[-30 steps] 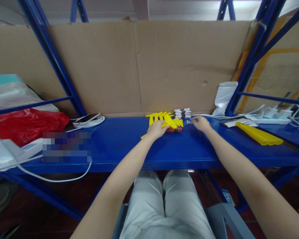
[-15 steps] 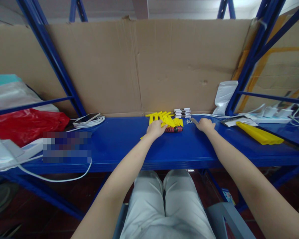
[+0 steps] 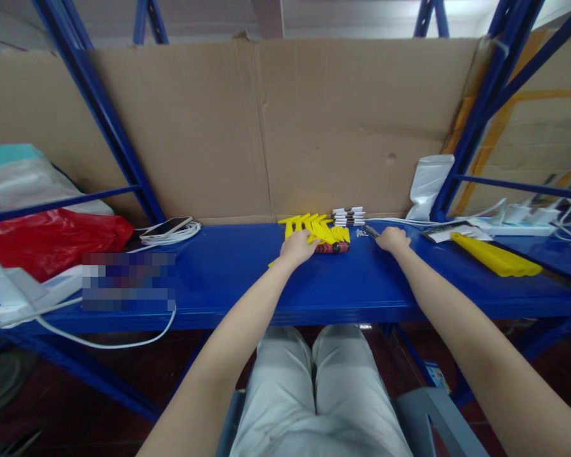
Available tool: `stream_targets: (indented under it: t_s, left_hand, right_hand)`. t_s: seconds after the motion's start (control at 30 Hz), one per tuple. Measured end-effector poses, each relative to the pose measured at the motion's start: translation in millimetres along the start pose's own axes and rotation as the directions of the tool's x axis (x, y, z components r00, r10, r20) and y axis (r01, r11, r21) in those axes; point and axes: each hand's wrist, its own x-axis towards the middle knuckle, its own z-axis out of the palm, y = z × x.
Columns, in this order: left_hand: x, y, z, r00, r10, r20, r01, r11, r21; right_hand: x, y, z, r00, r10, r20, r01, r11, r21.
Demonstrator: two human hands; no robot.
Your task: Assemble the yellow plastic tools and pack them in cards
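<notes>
Shifted slightly rightward since a second ago, the right hand [image 3: 394,238] pinches a slim dark tool [image 3: 372,231] beside small metallic pieces [image 3: 361,233] on the blue shelf [image 3: 228,266]. The left hand [image 3: 299,246] bends over yellow plastic pieces [image 3: 321,224], near a red-and-black handle [image 3: 332,248]; whether its fingers grip one, I cannot tell.

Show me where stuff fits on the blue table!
Bare table shows between coiled cable and left forearm, and between that and right forearm, nearer than the red thing. It's crowded around the left hand: yellow pieces, white stack beyond.
</notes>
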Motion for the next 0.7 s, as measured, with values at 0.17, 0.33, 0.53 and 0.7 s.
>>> stream_targets:
  t_s: [0.17, 0.33, 0.53, 0.7]
  left_hand:
    - [0.5, -0.4, 0.5, 1.000, -0.003, -0.001, 0.003, 1.000, -0.001]
    - [1.5, -1.3, 2.3, 1.000, -0.007, -0.004, 0.007, 1.000, 0.000]
    - [4.8, -4.4, 6.8, 0.999, 0.021, -0.025, -0.021, 1.000, 0.002]
    - [4.7, -4.1, 6.6, 1.000, 0.004, -0.002, -0.004, 1.000, 0.000]
  right_hand:
    - [1.4, 2.8, -5.7, 0.997, -0.020, -0.069, 0.029, 0.992, 0.121]
    - [12.0, 5.4, -2.7, 0.985, -0.046, -0.169, 0.104, 0.930, 0.353]
    - [8.3, -6.9, 7.0, 0.849, -0.415, -0.327, 0.520, 0.550, 0.653]
    - [-8.4, -20.2, 7.4, 0.768, -0.581, -0.268, 0.528, 0.341, 0.778]
